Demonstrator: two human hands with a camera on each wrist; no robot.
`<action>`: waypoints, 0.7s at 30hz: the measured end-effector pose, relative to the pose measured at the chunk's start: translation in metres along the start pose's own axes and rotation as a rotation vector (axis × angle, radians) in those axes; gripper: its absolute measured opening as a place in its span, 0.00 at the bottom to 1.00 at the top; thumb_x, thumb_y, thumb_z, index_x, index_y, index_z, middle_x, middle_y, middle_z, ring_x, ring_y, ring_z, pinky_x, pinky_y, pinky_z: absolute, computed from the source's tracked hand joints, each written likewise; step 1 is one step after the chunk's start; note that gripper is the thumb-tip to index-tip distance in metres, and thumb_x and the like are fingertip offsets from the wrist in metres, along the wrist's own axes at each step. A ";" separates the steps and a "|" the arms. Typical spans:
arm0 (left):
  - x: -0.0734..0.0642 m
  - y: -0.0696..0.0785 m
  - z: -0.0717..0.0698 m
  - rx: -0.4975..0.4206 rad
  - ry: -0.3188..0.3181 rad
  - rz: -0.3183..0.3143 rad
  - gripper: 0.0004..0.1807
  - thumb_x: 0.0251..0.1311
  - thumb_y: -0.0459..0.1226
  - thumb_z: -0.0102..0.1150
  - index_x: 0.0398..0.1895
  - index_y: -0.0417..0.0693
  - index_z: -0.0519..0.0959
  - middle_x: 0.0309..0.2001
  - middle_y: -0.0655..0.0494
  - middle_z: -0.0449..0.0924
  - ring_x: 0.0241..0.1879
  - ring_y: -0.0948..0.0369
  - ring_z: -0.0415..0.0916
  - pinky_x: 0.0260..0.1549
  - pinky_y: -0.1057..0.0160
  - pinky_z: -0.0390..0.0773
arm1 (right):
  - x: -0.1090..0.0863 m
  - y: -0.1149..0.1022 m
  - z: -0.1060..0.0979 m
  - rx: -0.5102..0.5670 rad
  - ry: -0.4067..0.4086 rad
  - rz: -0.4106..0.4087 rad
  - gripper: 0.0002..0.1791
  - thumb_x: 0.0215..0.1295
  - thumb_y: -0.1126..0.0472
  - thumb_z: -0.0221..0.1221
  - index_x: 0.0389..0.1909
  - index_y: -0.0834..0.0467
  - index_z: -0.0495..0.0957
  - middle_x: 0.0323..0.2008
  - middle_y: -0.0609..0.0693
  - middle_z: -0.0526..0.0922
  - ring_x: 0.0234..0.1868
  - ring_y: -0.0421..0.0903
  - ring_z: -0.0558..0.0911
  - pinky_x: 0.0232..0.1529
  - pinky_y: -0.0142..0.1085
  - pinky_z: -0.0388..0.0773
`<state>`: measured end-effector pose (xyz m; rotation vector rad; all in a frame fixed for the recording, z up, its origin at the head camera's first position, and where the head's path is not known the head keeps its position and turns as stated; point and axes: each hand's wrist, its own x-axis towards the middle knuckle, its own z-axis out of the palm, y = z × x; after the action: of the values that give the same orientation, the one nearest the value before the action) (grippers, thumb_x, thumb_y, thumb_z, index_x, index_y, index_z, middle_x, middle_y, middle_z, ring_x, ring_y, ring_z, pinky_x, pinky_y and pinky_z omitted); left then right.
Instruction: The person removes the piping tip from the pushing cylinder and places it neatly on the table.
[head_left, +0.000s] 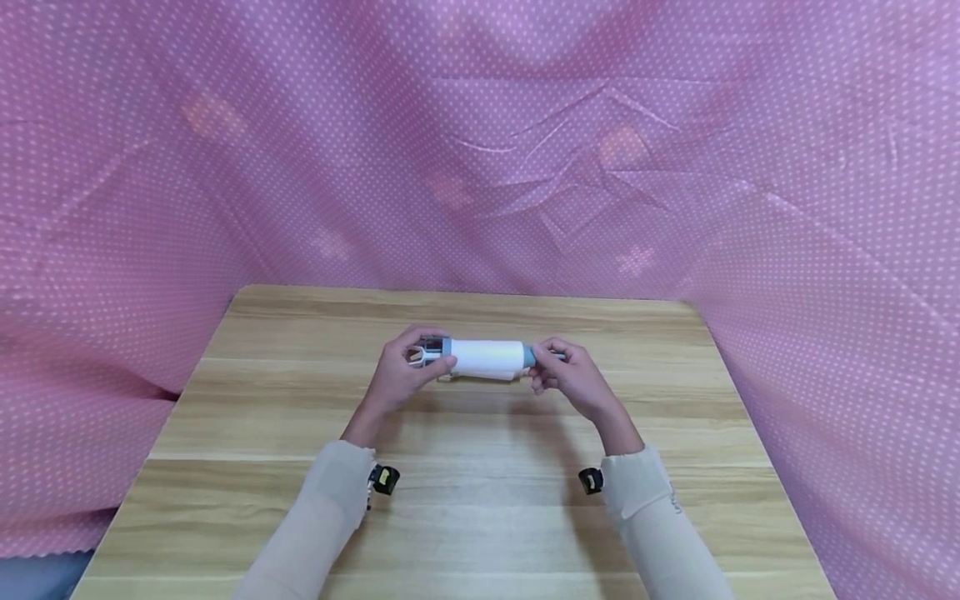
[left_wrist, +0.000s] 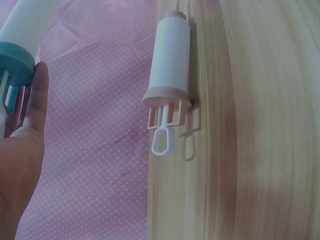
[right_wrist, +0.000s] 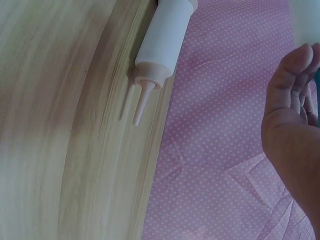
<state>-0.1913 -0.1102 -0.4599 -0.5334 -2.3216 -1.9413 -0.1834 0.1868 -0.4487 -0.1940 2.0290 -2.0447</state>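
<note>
A white plastic syringe [head_left: 487,357] with teal ends is held sideways above the table, level between both hands. My left hand [head_left: 397,371] grips its plunger end, the thumb along the front of the collar and the fingers around the back. At the other end, my right hand [head_left: 573,375] pinches the teal nozzle [head_left: 529,357] between thumb and fingers. Behind it on the table lies a second white syringe [left_wrist: 171,55] with beige ends and a white loop handle [left_wrist: 163,141]. Its tapered nozzle [right_wrist: 143,103] shows in the right wrist view. The held syringe mostly hides it in the head view.
The wood-grain table [head_left: 480,517] spreads out below both forearms. A pink dotted cloth [head_left: 480,167] hangs behind the table's far edge and along both sides. Small black cameras [head_left: 385,479] are strapped at both wrists.
</note>
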 end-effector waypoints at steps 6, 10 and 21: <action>0.002 -0.001 0.000 -0.014 0.011 0.007 0.23 0.57 0.33 0.72 0.56 0.36 0.79 0.51 0.43 0.78 0.47 0.50 0.77 0.43 0.58 0.84 | 0.001 0.001 -0.001 0.004 0.009 -0.053 0.18 0.76 0.64 0.56 0.57 0.74 0.72 0.39 0.57 0.81 0.37 0.51 0.84 0.41 0.39 0.86; 0.002 -0.003 0.000 -0.013 0.010 0.014 0.23 0.57 0.32 0.72 0.56 0.36 0.79 0.51 0.43 0.78 0.46 0.52 0.77 0.42 0.60 0.84 | 0.001 0.002 -0.001 -0.016 0.007 -0.079 0.19 0.74 0.67 0.57 0.59 0.74 0.72 0.44 0.59 0.80 0.41 0.51 0.85 0.45 0.42 0.86; 0.000 -0.006 0.000 0.001 0.011 0.030 0.21 0.57 0.35 0.72 0.54 0.41 0.81 0.49 0.47 0.79 0.45 0.52 0.77 0.41 0.56 0.85 | 0.001 0.000 -0.001 -0.030 -0.005 -0.137 0.16 0.70 0.71 0.60 0.55 0.72 0.74 0.51 0.61 0.77 0.44 0.50 0.84 0.53 0.59 0.80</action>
<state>-0.1934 -0.1109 -0.4658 -0.5527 -2.2937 -1.9253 -0.1842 0.1877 -0.4489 -0.3531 2.0973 -2.0917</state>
